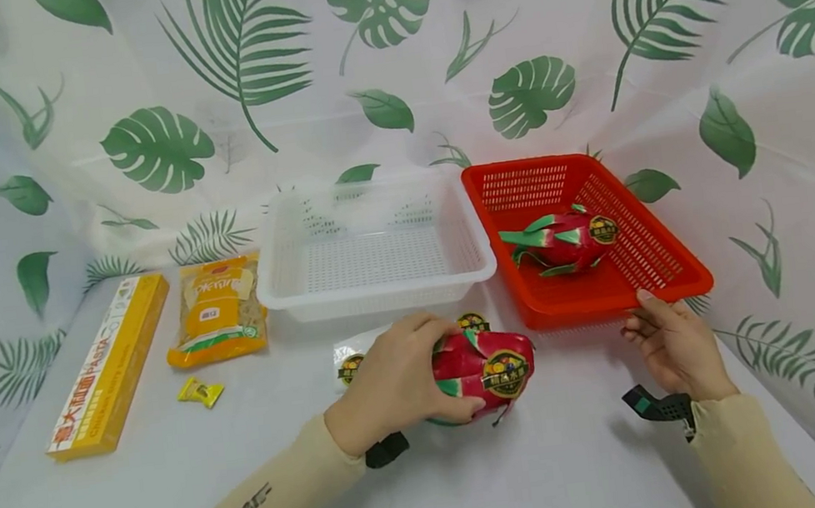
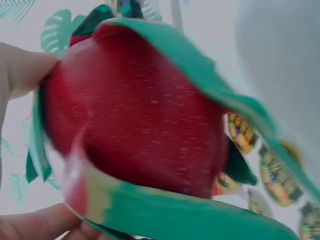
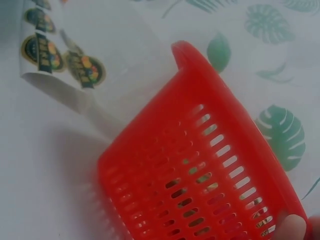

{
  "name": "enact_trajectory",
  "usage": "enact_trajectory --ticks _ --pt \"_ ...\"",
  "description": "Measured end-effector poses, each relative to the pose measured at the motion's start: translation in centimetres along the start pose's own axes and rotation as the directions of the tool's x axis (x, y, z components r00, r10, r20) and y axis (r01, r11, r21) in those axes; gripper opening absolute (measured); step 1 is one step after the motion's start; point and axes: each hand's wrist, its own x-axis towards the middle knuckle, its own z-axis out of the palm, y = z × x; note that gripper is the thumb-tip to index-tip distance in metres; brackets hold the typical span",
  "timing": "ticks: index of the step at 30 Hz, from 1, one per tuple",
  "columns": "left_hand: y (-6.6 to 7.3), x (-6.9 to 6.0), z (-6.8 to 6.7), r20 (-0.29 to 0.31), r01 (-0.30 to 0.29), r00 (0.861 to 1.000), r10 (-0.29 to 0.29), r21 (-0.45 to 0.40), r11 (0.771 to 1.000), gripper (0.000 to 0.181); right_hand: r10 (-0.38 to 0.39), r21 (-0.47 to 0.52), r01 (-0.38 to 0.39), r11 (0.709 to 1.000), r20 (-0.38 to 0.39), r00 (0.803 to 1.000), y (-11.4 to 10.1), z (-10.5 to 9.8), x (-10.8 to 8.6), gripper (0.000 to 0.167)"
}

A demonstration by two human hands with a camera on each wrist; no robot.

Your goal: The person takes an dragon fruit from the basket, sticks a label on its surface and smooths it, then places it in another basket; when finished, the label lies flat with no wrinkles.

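My left hand [image 1: 403, 380] grips a dragon fruit [image 1: 492, 368] above the table's middle; a round black-and-gold sticker [image 1: 506, 373] is on its skin. The left wrist view shows the fruit's red skin [image 2: 145, 110] and green scales up close, thumb on one side. At the right, my right hand [image 1: 678, 345] pinches the near rim of a red basket [image 1: 610, 306], thumb on top. Inside that basket lies another dragon fruit [image 1: 564, 240] with a similar sticker. A sheet of round stickers [image 1: 347, 357] lies partly hidden behind the left hand.
A white basket [image 1: 377, 291] stands left of the red one. Farther left are a yellow bag of food [image 1: 221, 309], a small yellow wrapped candy [image 1: 200, 391] and a long pasta box [image 1: 109, 367]. A leaf-patterned cloth [image 1: 416, 60] rises behind.
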Motion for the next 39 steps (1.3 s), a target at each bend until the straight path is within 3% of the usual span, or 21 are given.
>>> enact_trajectory --ticks 8,12,19,25,32,39 --pt "0.6 6.3 0.5 -0.014 -0.014 1.0 0.014 -0.034 0.999 0.071 -0.001 -0.035 0.0 0.999 -0.024 1.0 -0.2 0.2 -0.1 0.01" --pt "1.3 8.8 0.4 0.008 0.011 1.0 -0.011 -0.063 0.998 0.067 0.017 -0.055 -0.019 0.998 -0.035 0.999 -0.3 0.3 -0.1 0.017" --pt "3.2 11.5 0.0 0.04 0.005 0.999 -0.002 -0.066 0.998 0.069 0.039 -0.046 -0.041 0.998 -0.04 0.998 -0.6 0.2 -0.2 0.024" --pt "4.7 13.8 0.9 0.072 0.002 0.997 0.0 -0.029 1.0 0.072 0.014 -0.086 -0.018 0.996 -0.044 0.999 -0.4 0.2 -0.3 0.024" --pt "5.9 17.0 1.7 0.117 0.039 0.992 -0.037 -0.015 0.999 0.074 0.03 -0.071 -0.034 0.997 -0.054 0.998 -0.5 0.1 -0.4 0.013" --pt "7.0 19.8 3.0 0.131 0.038 0.99 -0.045 0.051 0.998 0.074 0.046 -0.095 -0.054 0.994 -0.082 0.996 -0.7 0.1 -0.3 0.019"
